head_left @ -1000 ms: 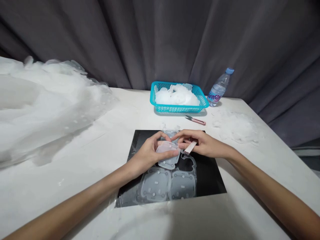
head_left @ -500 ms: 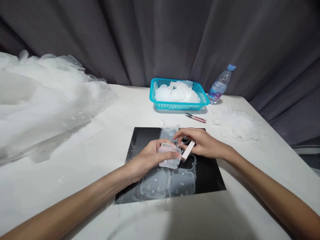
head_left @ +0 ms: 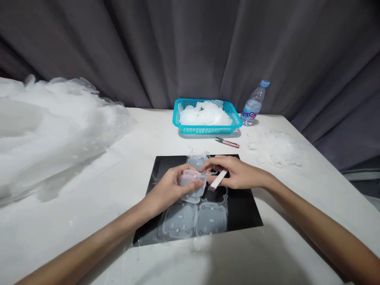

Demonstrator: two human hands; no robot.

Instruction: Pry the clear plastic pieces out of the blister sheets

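Between the thumb and fingers of my left hand (head_left: 170, 184) is a translucent rounded-square piece (head_left: 189, 194), apparently soft plastic or silicone, with small raised marks. My right hand (head_left: 236, 172) is closed around a slim white flat-handled tool (head_left: 219, 179); its tip is too small to make out. The right fingertips meet the piece's right edge, where a thin strip of clear material shows. Both hands are above a black mat (head_left: 245, 208). Under them lies a clear moulded sheet (head_left: 179, 219) with similar pieces in it and a cut-out gap at its right.
A blue basket (head_left: 208, 130) of white translucent pieces stands at the back, beside a water bottle (head_left: 252, 107). Pink-handled thread snips (head_left: 228, 143) lie before it. Clear scraps (head_left: 276, 149) are heaped at right, and a large pile of clear sheets (head_left: 56, 130) fills the left.
The view has shifted slightly, so everything sits a little further left. My right fingertips have closed in on the piece's upper right edge; both hands keep their holds.
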